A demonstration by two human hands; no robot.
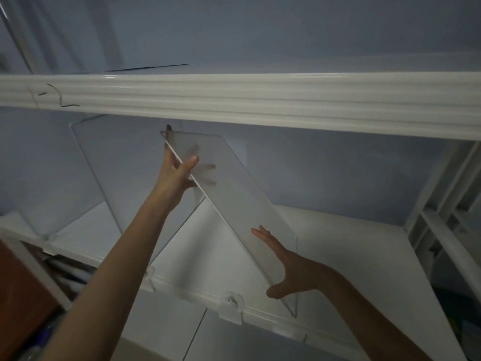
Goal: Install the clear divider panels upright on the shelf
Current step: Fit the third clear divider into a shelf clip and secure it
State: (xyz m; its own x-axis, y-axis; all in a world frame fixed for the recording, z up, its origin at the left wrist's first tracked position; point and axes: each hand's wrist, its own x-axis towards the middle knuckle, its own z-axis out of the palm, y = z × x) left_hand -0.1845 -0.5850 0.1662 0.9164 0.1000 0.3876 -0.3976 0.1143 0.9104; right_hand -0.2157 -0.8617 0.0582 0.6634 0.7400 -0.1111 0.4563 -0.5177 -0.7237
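I hold a clear divider panel [234, 194] tilted in the air above the white shelf [351, 256]. My left hand [179, 175] grips its upper edge, thumb in front and fingers seen through the plastic. My right hand [289, 267] clasps the lower end, fingers flat on the face and thumb under the edge. A second clear panel [104, 162] stands upright on the shelf to the left, its clip [149, 278] on the front edge. A third panel [31, 217] stands further left. One clear clip [233, 304] sits on the shelf's front edge below the held panel.
A white upper shelf with a moulded front [260, 100] runs across just above the panels. White frame bars [437, 217] close the right side. A brown wooden surface [20, 295] is at the lower left. The wall behind is pale blue.
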